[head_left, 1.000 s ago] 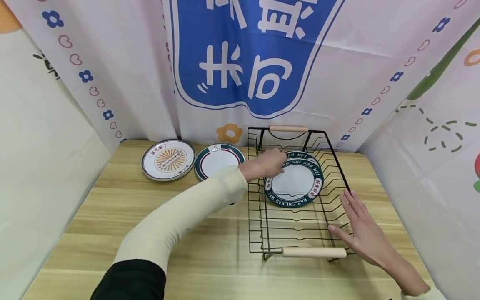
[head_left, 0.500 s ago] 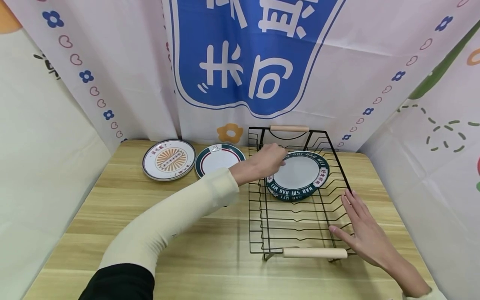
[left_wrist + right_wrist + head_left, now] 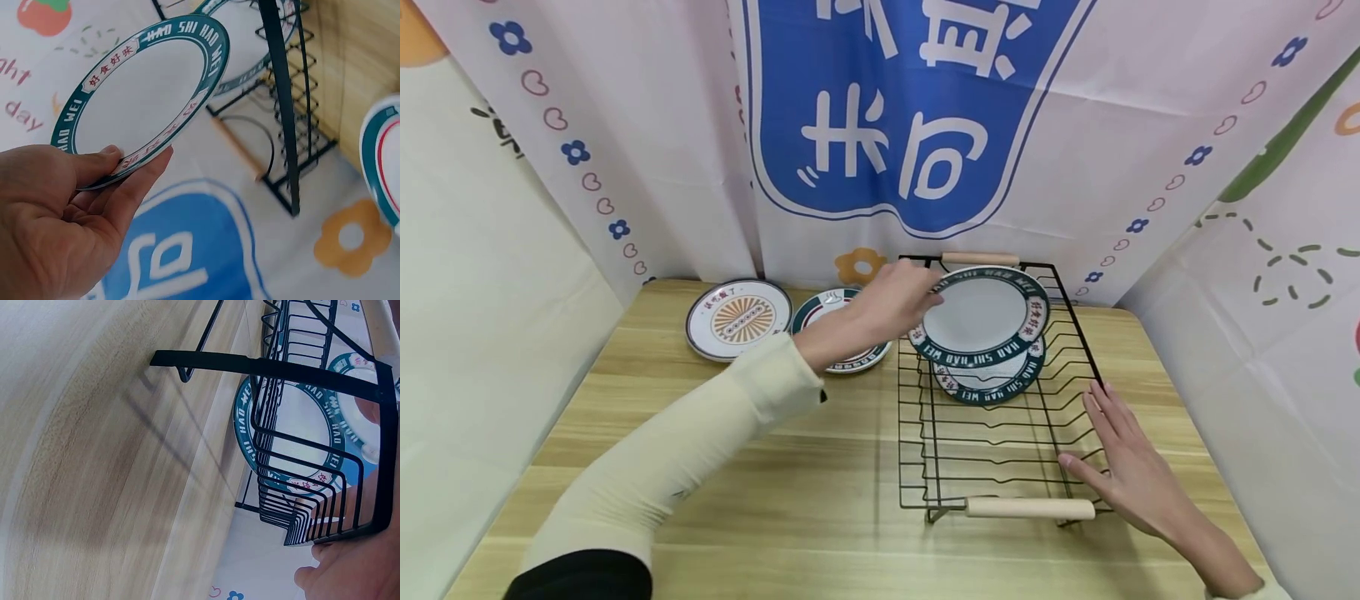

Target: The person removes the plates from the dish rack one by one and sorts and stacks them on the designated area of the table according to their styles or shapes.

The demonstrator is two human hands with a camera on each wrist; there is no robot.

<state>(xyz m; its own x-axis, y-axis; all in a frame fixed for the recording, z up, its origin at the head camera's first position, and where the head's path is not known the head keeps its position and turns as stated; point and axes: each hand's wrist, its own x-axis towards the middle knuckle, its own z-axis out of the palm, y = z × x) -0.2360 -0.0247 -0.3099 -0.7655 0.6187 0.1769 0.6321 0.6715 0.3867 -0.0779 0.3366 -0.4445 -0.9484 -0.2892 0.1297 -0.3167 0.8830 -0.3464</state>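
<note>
Thumb and fingers of my left hand (image 3: 883,304) pinch the left edge of a white plate with a green lettered rim (image 3: 981,315). The left wrist view shows the thumb on the plate's face (image 3: 137,94) and the fingers beneath. It is raised and tilted above the black wire dish rack (image 3: 1077,325). A matching plate (image 3: 1003,382) leans in the rack's slots, partly covered by the raised one. My right hand (image 3: 1131,467) rests against the rack's right side, fingers extended; in the right wrist view that hand (image 3: 350,569) is partly cut off by the frame.
Left of the rack on the wooden table (image 3: 775,525) lie a plate with an orange sunburst (image 3: 730,321) and a plate with green and red rings (image 3: 823,307), partly behind my left forearm. A printed cloth (image 3: 1060,167) hangs behind the rack.
My left hand has lifted one green-rimmed plate up out of the rack and drawn it left, uncovering the lower part of the plate behind. The right hand has stayed on the rack.
</note>
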